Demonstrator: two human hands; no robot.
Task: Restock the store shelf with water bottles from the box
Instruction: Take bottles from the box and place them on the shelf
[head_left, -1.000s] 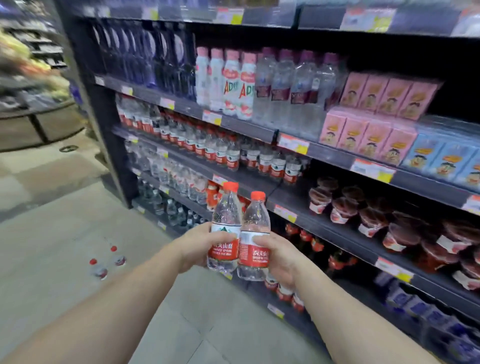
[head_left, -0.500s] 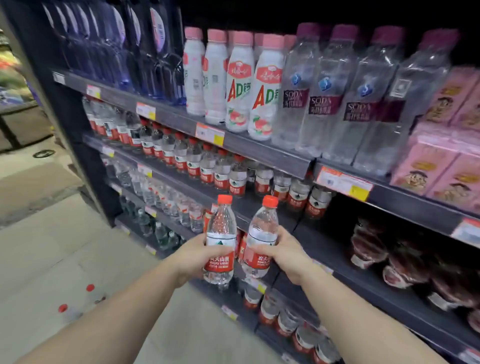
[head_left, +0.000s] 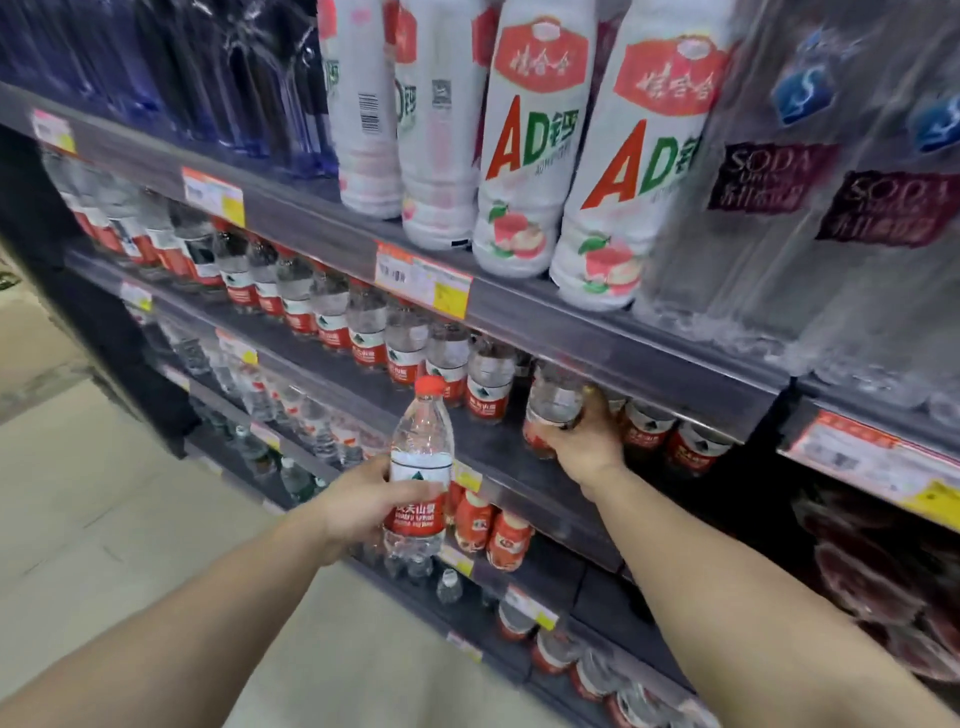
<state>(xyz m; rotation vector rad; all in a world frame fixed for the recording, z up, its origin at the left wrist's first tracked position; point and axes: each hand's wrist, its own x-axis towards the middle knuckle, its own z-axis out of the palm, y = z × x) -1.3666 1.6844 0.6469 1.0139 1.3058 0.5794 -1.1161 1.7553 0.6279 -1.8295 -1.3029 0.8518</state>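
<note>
My left hand (head_left: 358, 506) grips a clear water bottle (head_left: 420, 473) with a red cap and red label, held upright in front of the shelves. My right hand (head_left: 584, 441) is closed around a second water bottle (head_left: 553, 410), reaching under the shelf lip and setting it into the row of like bottles (head_left: 363, 332) on the second shelf (head_left: 498, 452). Its cap is hidden behind the shelf edge above. More red-label bottles (head_left: 670, 436) stand just right of that hand.
White AD milk-drink bottles (head_left: 535, 156) and clear soda bottles (head_left: 779, 182) fill the shelf above. Dark blue bottles (head_left: 208, 67) stand at upper left. Lower shelves hold small water bottles (head_left: 311, 431) and red jars (head_left: 883, 571). Tiled floor (head_left: 104, 493) lies to the left.
I have moved closer to the shelf. My right hand has pushed its bottle forward and up into the second shelf row, while my left hand stays back with its bottle.
</note>
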